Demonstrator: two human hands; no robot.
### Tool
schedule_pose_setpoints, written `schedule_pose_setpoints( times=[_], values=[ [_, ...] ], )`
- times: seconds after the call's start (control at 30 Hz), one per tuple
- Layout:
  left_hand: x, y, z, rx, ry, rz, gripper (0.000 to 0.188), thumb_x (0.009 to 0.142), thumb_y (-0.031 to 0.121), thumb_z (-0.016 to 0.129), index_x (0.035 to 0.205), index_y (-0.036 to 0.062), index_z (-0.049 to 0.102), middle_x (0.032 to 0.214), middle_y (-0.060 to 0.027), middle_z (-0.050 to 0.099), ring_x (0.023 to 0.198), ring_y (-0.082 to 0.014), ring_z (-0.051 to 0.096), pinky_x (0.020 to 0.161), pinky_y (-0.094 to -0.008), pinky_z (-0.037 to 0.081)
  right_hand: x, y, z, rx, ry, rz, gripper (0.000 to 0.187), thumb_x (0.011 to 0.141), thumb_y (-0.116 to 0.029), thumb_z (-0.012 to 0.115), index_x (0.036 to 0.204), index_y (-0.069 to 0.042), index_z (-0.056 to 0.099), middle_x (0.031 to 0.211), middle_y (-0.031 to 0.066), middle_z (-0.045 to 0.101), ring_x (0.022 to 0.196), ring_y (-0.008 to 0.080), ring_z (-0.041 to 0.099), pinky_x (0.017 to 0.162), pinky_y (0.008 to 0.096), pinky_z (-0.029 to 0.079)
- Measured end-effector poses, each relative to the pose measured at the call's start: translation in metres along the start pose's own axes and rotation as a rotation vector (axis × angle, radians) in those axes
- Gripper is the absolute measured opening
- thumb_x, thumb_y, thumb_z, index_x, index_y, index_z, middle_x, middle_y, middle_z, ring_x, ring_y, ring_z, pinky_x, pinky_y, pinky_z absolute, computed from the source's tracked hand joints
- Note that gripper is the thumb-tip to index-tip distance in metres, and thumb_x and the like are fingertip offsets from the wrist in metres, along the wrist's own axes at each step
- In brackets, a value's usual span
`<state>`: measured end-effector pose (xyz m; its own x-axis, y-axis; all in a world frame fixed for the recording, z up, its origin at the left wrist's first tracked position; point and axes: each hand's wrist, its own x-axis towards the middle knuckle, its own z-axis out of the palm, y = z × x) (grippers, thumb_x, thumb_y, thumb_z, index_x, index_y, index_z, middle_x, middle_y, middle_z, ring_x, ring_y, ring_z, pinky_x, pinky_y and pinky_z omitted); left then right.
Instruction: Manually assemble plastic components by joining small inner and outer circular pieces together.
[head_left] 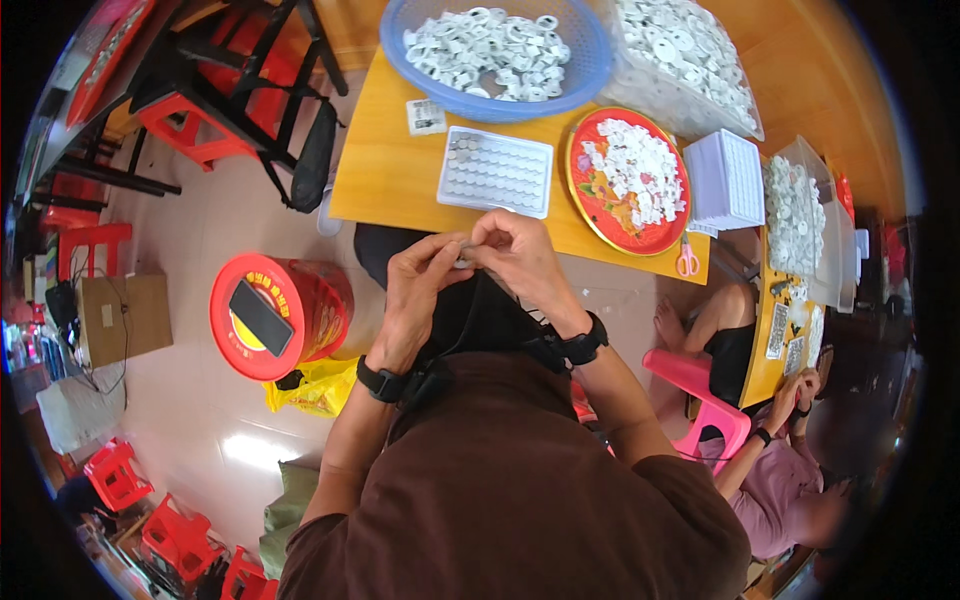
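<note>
My left hand (pixel 412 285) and my right hand (pixel 525 262) meet in front of the table's near edge, fingertips pinched together. Between them is a small, pale, rounded piece (pixel 462 263), mostly covered by the fingers, so its exact kind cannot be made out. Just beyond lies a white plastic tray (pixel 500 183) with rows of round cells; a few grey discs sit in its far left corner. Right of the tray stands a round red plate (pixel 640 243) heaped with small white plastic parts. A blue basket (pixel 394 62) farther back holds many white ring-shaped parts.
A clear container (pixel 690 115) of white parts and stacked trays (pixel 718 185) stand at the right, near pink scissors (pixel 686 260). A phone (pixel 262 317) lies on a red drum (pixel 325 300) to my left. Another person (pixel 775 490) works at a side table, by a pink chair (pixel 715 420).
</note>
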<state>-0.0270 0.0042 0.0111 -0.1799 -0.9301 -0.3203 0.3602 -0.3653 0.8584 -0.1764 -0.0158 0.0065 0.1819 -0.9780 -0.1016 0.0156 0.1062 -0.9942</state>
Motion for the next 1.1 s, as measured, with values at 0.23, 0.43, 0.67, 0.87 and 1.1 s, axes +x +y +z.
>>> schedule_pose_setpoints(
  times=[0.23, 0.43, 0.67, 0.87, 1.1],
  values=[
    [-0.001, -0.001, -0.003, -0.175, -0.035, -0.041, 0.021, 0.091, 0.012, 0.049, 0.104, -0.0014, 0.059, 0.095, -0.0072, 0.061, 0.085, -0.0120, 0.059, 0.074, -0.0251, 0.052, -0.005, -0.015, 0.005, -0.011, 0.047, -0.085, 0.014, 0.073, 0.000, 0.066, 0.078, 0.001, 0.053, 0.066, 0.0026, 0.055, 0.059, 0.0060, 0.053, 0.052, 0.0209, 0.043],
    [0.001, -0.002, 0.003, -0.105, -0.051, -0.062, 0.022, 0.092, 0.013, 0.050, 0.104, -0.0017, 0.059, 0.095, -0.0076, 0.062, 0.085, -0.0123, 0.060, 0.074, -0.0255, 0.052, -0.010, -0.016, 0.001, -0.084, 0.087, -0.048, 0.016, 0.072, 0.003, 0.064, 0.080, 0.000, 0.050, 0.065, 0.0023, 0.054, 0.057, 0.0077, 0.051, 0.052, 0.0232, 0.044],
    [-0.001, -0.003, 0.010, -0.145, -0.088, -0.088, 0.021, 0.091, 0.015, 0.051, 0.104, 0.0002, 0.058, 0.097, -0.0089, 0.062, 0.084, -0.0158, 0.062, 0.073, -0.0264, 0.053, -0.014, -0.031, -0.039, -0.429, 0.338, -0.301, 0.018, 0.072, -0.006, 0.065, 0.087, -0.002, 0.057, 0.077, 0.0092, 0.056, 0.062, 0.0184, 0.056, 0.056, 0.0289, 0.045],
    [0.000, -0.002, 0.008, -0.170, -0.093, -0.100, 0.021, 0.091, 0.015, 0.052, 0.103, 0.0000, 0.058, 0.099, -0.0094, 0.061, 0.084, -0.0173, 0.062, 0.073, -0.0272, 0.054, -0.005, -0.019, -0.147, -0.849, 0.634, -0.197, 0.010, 0.070, -0.002, 0.064, 0.080, 0.000, 0.062, 0.076, 0.0142, 0.060, 0.069, 0.0282, 0.060, 0.063, 0.0354, 0.047],
    [-0.001, -0.004, 0.006, -0.185, -0.101, -0.133, 0.021, 0.090, 0.015, 0.052, 0.104, 0.0000, 0.059, 0.099, -0.0093, 0.061, 0.084, -0.0180, 0.062, 0.073, -0.0273, 0.054, 0.002, 0.008, -0.160, -0.975, 0.638, -0.142, 0.013, 0.069, 0.002, 0.064, 0.081, 0.001, 0.063, 0.076, 0.0152, 0.060, 0.071, 0.0301, 0.061, 0.065, 0.0368, 0.048]
  ],
)
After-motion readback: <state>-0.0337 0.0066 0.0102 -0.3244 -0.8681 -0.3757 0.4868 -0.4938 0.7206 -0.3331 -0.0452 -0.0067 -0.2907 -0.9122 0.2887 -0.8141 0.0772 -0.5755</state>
